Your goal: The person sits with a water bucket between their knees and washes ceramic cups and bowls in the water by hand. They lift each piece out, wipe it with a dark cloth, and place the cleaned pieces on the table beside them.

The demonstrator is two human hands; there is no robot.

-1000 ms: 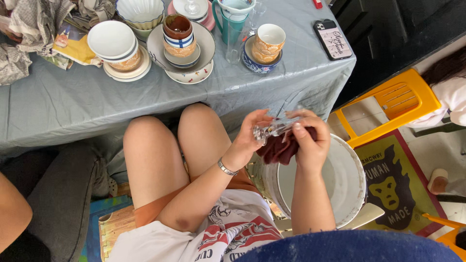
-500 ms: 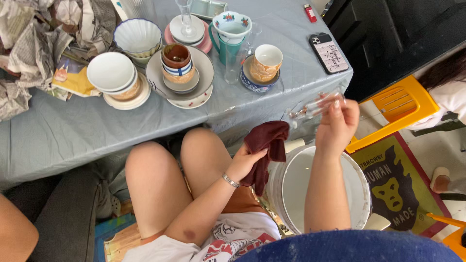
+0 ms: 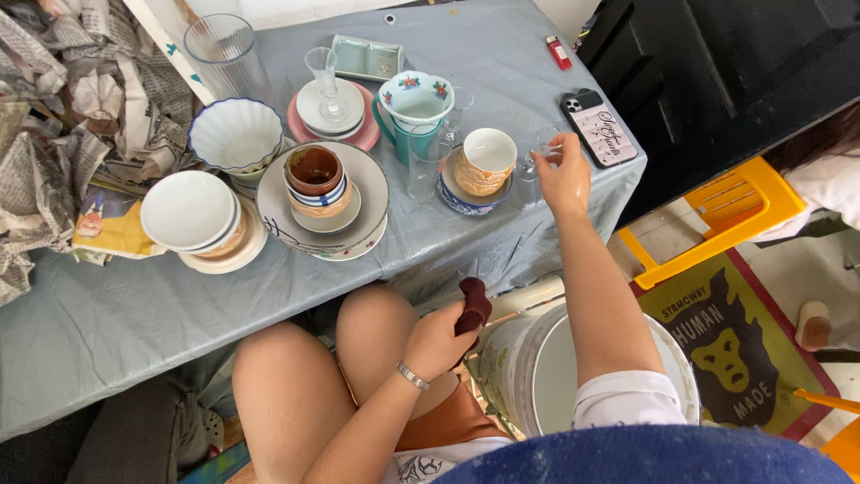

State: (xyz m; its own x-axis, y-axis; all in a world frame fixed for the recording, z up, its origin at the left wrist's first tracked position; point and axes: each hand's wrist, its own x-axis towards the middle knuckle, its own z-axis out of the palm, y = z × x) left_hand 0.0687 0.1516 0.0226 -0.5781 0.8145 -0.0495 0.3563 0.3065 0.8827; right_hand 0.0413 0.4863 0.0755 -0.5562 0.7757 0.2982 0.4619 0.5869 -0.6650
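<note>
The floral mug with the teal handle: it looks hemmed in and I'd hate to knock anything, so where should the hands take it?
Probably by the body near the rim, coming from above. The floral mug stands upright, its teal handle pointing towards the pink plate. Clear glasses crowd its near side, so a side approach looks risky.

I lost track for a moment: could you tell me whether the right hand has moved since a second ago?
Yes. The right hand has gone from above the white bucket up onto the table, beside the phone.
</note>
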